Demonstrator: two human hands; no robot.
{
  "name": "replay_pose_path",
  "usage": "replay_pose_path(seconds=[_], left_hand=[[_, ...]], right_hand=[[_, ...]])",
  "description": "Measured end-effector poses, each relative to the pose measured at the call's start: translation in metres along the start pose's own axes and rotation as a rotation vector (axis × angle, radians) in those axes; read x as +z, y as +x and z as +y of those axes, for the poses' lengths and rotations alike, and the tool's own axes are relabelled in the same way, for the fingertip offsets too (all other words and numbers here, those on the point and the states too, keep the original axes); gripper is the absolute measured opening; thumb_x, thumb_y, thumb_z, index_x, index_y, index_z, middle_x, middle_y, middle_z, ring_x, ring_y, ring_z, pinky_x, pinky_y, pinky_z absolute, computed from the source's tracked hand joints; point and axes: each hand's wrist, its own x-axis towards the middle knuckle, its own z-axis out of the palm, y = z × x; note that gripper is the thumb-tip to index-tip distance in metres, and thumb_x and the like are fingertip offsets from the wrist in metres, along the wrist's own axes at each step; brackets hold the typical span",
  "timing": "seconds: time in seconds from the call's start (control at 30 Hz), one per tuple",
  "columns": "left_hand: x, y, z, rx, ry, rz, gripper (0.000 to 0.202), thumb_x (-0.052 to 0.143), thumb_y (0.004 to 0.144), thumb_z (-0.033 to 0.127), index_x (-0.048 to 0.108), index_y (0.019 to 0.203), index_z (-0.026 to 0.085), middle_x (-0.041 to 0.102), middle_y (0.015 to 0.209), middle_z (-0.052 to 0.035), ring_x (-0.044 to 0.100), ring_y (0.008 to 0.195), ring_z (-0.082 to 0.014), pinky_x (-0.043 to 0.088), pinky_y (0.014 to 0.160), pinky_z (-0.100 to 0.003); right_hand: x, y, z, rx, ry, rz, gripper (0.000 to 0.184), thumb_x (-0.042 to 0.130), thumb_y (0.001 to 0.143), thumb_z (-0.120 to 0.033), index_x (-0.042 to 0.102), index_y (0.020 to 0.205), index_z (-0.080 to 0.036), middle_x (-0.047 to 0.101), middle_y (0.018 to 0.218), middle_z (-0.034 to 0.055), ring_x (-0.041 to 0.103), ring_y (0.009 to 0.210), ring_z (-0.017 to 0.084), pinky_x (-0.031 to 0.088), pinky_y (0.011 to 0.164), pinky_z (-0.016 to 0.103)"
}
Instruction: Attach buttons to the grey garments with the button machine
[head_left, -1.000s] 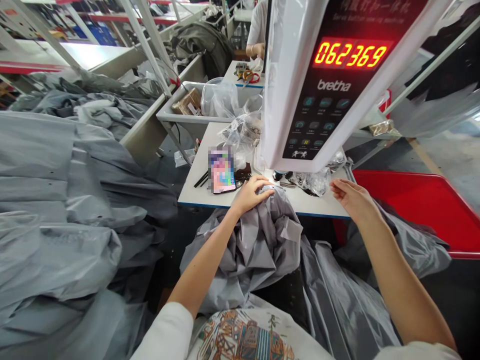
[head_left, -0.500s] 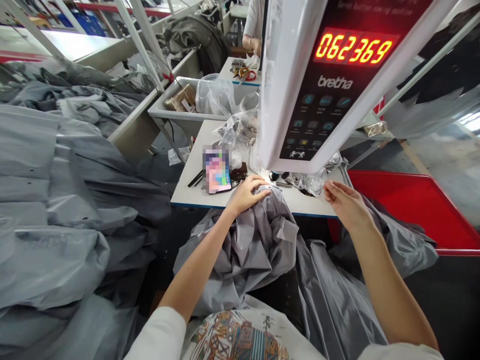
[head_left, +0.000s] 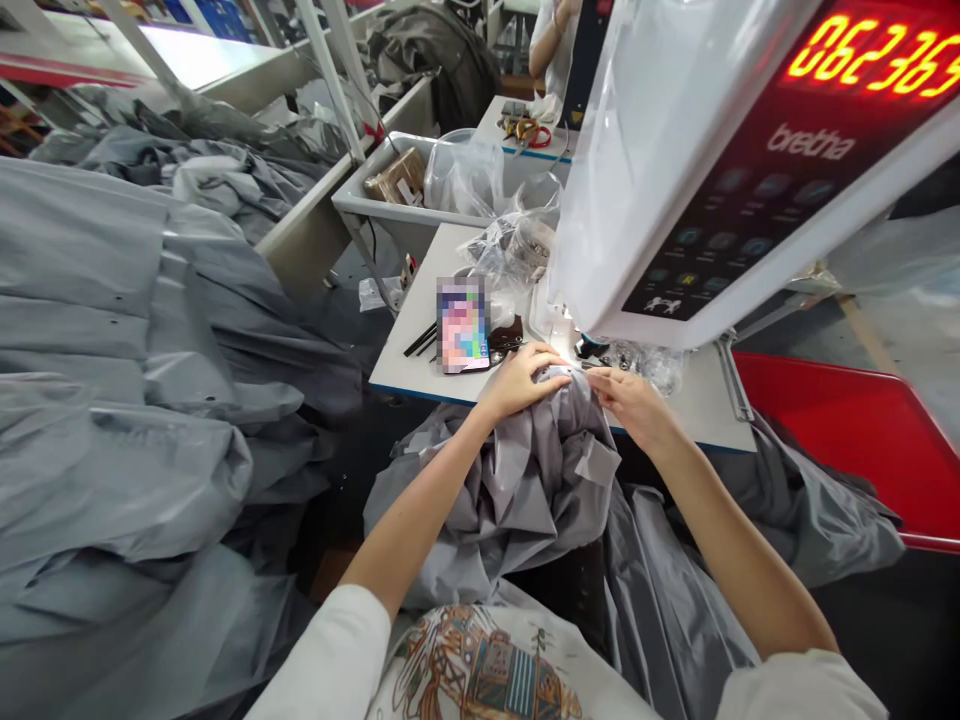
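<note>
Gripping one bunched gray garment [head_left: 510, 490] with both hands: left hand [head_left: 517, 382] fingers curled over it, right hand [head_left: 628, 402] fingers pinched on its top edge; past the fingers, one white bin [head_left: 397, 207] holds a clear bag [head_left: 461, 178].

place: garment workshop, probably a sewing floor | signs: bretha sewing machine [head_left: 697, 180] | grey garment heaps [head_left: 112, 300] | white workbench [head_left: 409, 365]

Sewing mach. [head_left: 712, 230] in way of R hand [head_left: 634, 400]

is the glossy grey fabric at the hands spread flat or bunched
Bunched: the glossy grey fabric rises in crumpled folds under the left hand.
</note>
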Motion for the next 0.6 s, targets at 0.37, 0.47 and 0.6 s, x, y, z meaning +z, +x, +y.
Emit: replay_pose_path(seconds=[0.37,0.47,0.6], left_hand=[[0.000,-0.001,-0.003,0.007,0.006,0.009,0.023,0.064,0.084,0.036,0.068,0.102,0.024,0.059,0.115,-0.0030,0.057,0.110,-0.0176,0.043,0.099,-0.029],[0.000,-0.001,-0.002,-0.007,0.007,0.007,0.023,0.064,0.084,0.036,0.068,0.102,0.024,0.059,0.116,-0.0032,0.057,0.111,-0.0180,0.043,0.099,-0.030],[0.000,0.000,-0.001,-0.011,0.005,0.007,0.023,0.064,0.084,0.036,0.068,0.102,0.024,0.059,0.116,-0.0037,0.057,0.111,-0.0184,0.042,0.100,-0.030]], right_hand=[[0.011,0.024,0.010,-0.146,-0.235,0.087,0.032,0.070,0.070,-0.050,0.064,0.075,-0.019,0.055,0.062,-0.0028,0.043,0.055,0.010,0.030,0.050,0.023],[0.012,0.025,0.012,-0.182,-0.218,0.089,0.033,0.072,0.069,-0.049,0.062,0.080,-0.020,0.061,0.070,-0.0009,0.051,0.063,0.013,0.037,0.055,0.023],[0.013,0.023,0.011,-0.229,-0.257,0.087,0.031,0.070,0.072,-0.048,0.061,0.082,-0.020,0.063,0.077,0.0002,0.056,0.071,0.014,0.041,0.062,0.025]])
